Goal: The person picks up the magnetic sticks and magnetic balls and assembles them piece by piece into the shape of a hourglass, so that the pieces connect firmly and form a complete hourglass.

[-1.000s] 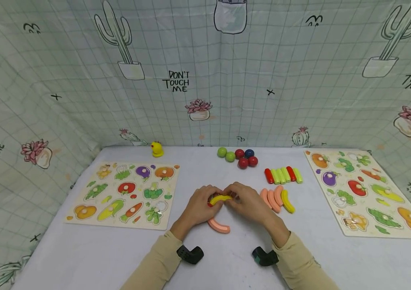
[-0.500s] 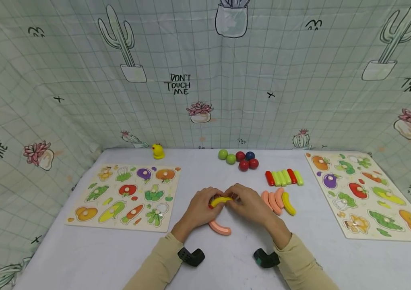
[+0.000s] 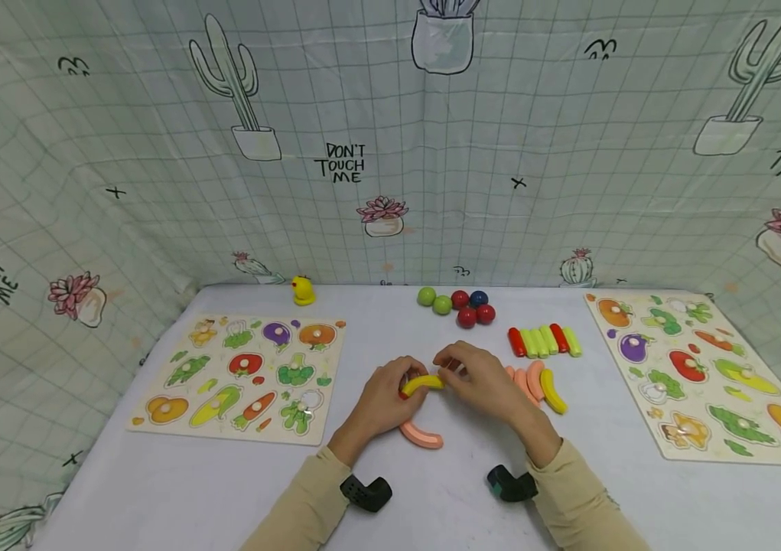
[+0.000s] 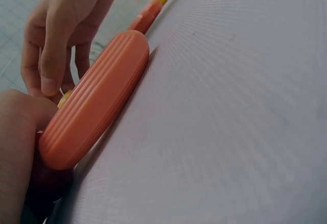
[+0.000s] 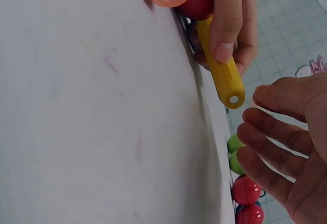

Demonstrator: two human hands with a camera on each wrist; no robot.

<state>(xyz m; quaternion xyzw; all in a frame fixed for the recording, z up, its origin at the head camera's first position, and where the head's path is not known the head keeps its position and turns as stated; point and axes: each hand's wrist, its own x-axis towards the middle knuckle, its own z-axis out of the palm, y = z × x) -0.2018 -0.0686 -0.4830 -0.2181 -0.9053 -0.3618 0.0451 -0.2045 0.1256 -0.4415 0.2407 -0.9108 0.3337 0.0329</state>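
Note:
The left hand [image 3: 388, 398] grips a curved yellow piece [image 3: 424, 382] near the middle of the table, thumb laid along it in the right wrist view. A red ball [image 5: 198, 0] is at the yellow piece's far end, against the left hand. The right hand [image 3: 483, 383] is beside the free end; in the right wrist view its spread fingers [image 5: 276, 147] stand apart from that end, which shows a small silvery disc. A curved pink piece [image 3: 421, 437] lies on the table just below the left hand, large in the left wrist view [image 4: 97, 99].
Pink pieces [image 3: 535, 381] and another yellow one [image 3: 552, 392] lie right of the right hand. Behind them is a row of red and green sticks [image 3: 545, 341]; farther back, several balls [image 3: 466, 317] and a yellow duck [image 3: 304, 291]. Puzzle boards [image 3: 225, 432] [image 3: 693, 398] flank the table.
The right hand has drawn back slightly to the right, and its fingers have opened off the yellow piece. The left hand keeps its grip, with more of the yellow piece showing.

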